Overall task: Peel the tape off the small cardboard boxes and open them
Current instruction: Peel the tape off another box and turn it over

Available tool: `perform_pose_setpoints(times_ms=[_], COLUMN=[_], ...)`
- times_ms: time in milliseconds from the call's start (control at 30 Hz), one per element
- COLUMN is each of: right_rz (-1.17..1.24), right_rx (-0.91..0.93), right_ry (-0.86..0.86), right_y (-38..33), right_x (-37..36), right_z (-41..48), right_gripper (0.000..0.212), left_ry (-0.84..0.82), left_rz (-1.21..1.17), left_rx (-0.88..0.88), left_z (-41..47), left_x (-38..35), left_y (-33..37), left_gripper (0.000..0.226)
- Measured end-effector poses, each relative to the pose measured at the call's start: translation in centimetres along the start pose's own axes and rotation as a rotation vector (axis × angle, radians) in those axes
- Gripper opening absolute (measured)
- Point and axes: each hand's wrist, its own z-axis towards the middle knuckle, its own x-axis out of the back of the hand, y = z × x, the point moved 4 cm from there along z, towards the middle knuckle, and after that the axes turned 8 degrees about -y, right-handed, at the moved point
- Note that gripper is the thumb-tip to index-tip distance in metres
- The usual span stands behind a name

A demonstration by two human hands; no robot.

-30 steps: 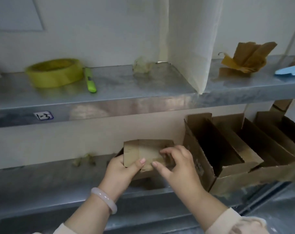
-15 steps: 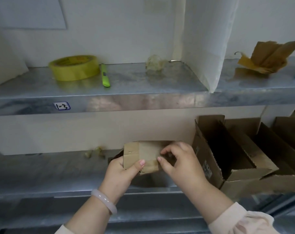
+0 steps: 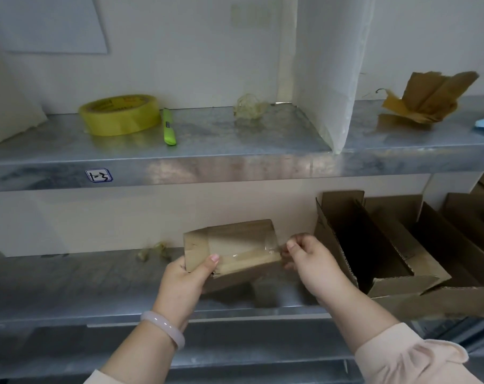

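Fairly bright, soft, even indoor light; faint warm-green cast. Dull sheen and smeared reflections on front lip of upper shelf (image 3: 235, 167); yellow reflection under tape roll (image 3: 120, 115). Soft shadow beneath small box (image 3: 232, 236) on lower shelf (image 3: 69, 286). Crushed black inside open box (image 3: 354, 245), zero detail. Pale glare streak on clear tape (image 3: 243, 254). Wide-angle bowing of shelf edges, worse toward corners. Soft overall, compression smear; slight motion blur at fingers (image 3: 293, 243) of right hand (image 3: 307, 261). Dimmer along bottom of frame.
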Motion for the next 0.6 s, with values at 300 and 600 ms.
perform_pose_setpoints(times_ms=[300,600], right_rz=[0.908,1.034], right_rx=[-0.079,-0.079], right_ry=[-0.038,0.057], right_y=[0.0,0.3], right_x=[-0.1,2.0], right_z=[0.3,1.7], right_gripper=[0.017,0.027], left_ry=[0.133,0.120], left_rz=[-0.104,-0.454], left_rx=[0.062,0.143], left_z=[1.1,2.5], left_x=[1.6,6.4], left_y=[-1.0,-3.6], left_gripper=[0.005,0.043])
